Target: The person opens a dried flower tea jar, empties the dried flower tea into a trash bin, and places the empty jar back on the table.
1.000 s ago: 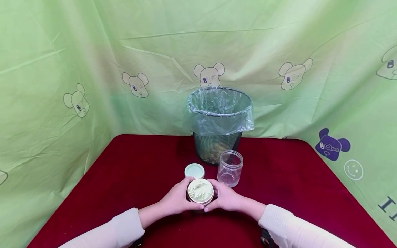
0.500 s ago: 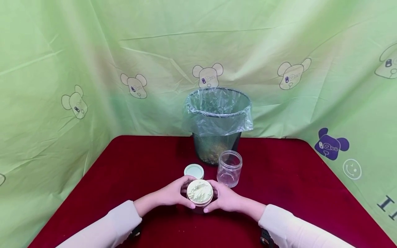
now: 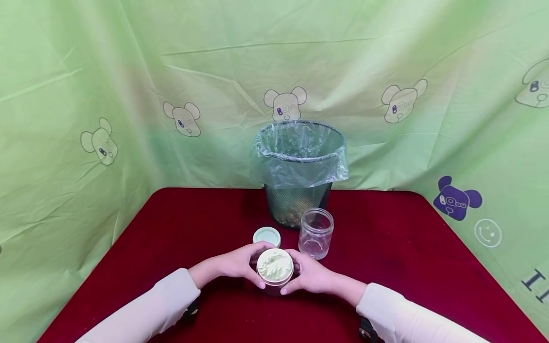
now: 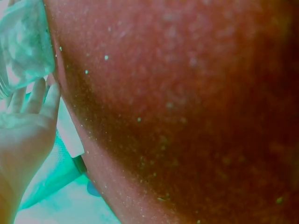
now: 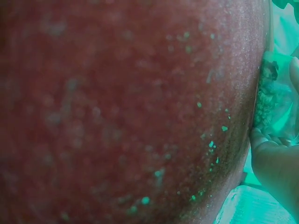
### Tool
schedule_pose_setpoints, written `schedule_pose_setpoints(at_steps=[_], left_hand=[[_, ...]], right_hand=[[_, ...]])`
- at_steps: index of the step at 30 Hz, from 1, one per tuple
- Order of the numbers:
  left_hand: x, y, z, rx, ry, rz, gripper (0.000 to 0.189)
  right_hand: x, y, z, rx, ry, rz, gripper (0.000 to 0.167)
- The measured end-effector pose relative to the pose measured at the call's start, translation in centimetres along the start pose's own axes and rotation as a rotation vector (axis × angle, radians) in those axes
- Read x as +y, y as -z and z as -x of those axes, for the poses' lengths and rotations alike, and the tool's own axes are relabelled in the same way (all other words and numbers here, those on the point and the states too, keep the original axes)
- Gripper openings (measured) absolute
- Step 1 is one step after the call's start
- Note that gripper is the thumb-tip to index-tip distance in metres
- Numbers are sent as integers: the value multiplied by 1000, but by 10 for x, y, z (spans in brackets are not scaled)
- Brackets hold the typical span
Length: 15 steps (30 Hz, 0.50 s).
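A small clear jar (image 3: 275,267), filled to its rim with pale, lumpy stuff, stands at the near middle of the table between both hands. My right hand (image 3: 312,274) holds its right side, thumb in front and fingers toward the back; the right wrist view shows this hand (image 5: 275,158) at the jar (image 5: 276,95). At the left side, my left hand (image 3: 236,263) has its thumb and fingers spread beside the jar. Straight fingers of that hand (image 4: 35,116) show close to the jar (image 4: 25,44) in the left wrist view.
A pale round lid (image 3: 267,236) lies just behind the filled jar. To its right stands a clear lidless jar (image 3: 316,234). A mesh waste bin (image 3: 296,202) with a plastic liner is at the back. Tiny pale crumbs dot the red tablecloth (image 3: 386,238).
The left hand has loosened and shifted a little leftward, its thumb drawn back from the jar's front. The right hand has stayed at the jar. The head view has turned slightly.
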<state>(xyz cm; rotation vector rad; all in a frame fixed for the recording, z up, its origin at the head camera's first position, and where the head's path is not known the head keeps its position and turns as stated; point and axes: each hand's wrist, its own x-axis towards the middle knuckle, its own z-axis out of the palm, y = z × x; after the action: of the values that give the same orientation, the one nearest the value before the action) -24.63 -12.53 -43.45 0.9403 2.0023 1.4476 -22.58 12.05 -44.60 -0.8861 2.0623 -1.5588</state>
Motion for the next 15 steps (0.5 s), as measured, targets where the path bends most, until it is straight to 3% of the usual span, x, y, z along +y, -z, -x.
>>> schedule_pose_setpoints(at_steps=[5, 15], left_hand=[[1, -4, 2, 41, -1, -5, 79], [1, -21, 8, 184, 10, -15, 77]], right_hand=[[-2, 0, 0, 1, 2, -6, 79], [-2, -1, 1, 9, -12, 5, 79]])
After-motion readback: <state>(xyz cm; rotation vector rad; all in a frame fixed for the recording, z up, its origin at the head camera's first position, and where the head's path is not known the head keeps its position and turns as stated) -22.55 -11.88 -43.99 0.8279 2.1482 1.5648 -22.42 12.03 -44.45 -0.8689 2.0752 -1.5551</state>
